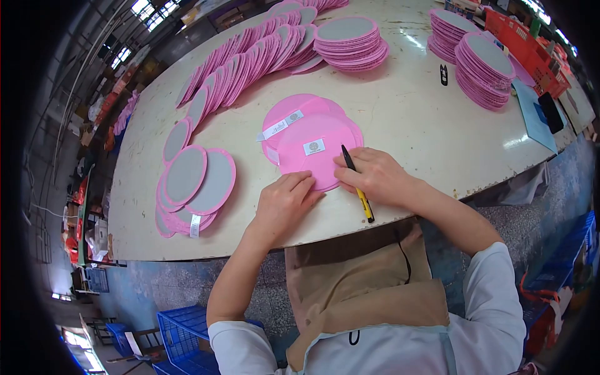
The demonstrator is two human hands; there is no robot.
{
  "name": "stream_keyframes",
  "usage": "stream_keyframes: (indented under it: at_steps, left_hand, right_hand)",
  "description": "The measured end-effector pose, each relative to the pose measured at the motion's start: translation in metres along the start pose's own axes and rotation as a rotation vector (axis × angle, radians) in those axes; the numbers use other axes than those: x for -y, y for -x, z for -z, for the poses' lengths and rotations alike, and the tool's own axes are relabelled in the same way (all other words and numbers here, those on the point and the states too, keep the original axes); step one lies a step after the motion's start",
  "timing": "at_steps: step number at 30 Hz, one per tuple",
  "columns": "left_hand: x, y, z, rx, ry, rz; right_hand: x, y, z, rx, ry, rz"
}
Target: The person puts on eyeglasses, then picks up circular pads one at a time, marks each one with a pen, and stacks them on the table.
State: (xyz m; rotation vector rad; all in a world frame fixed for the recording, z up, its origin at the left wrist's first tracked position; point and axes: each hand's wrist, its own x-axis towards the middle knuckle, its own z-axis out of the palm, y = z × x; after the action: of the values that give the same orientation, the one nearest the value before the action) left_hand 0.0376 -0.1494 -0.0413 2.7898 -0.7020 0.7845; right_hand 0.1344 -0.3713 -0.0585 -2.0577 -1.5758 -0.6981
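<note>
A pink round pad (334, 131) with a small white label lies on top of other pink pads in front of me. My left hand (284, 203) has its bent fingers on the pad's lower left edge, the thumb close to the tabletop. At the lower right edge, my right hand (375, 175) has its fingertips on the pad. A black and yellow pen (364, 203) is tucked in that same hand, slanting across the fingers. Under the top pad, another pink pad (287, 106) sticks out with white label strips (275, 129).
Grey-faced pink pads (206, 181) lie in a loose pile at left. A long fanned row (250, 65) and upright stacks (350, 47) stand farther back. Black thread snips (444, 75), more stacks (484, 69), a red basket (525, 47) and a phone (550, 112) are at right.
</note>
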Motion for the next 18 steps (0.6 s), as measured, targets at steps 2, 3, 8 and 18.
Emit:
stream_keyframes:
  at_steps: [2,3,8,18]
  left_hand:
    - [0.001,-0.002,0.000,0.059,-0.010,0.002]
    - [0.001,-0.003,0.000,0.087,-0.015,0.007]
    - [-0.008,-0.012,0.009,0.301,-0.127,0.086]
    - [-0.002,0.003,-0.007,-0.137,-0.090,-0.086]
  right_hand:
    - [-0.003,-0.004,-0.003,0.047,0.037,0.022]
    - [-0.004,-0.004,-0.004,0.072,0.054,0.036]
    - [-0.001,-0.007,-0.004,0.219,0.236,0.147]
    - [-0.001,-0.004,-0.007,-0.059,0.152,0.157]
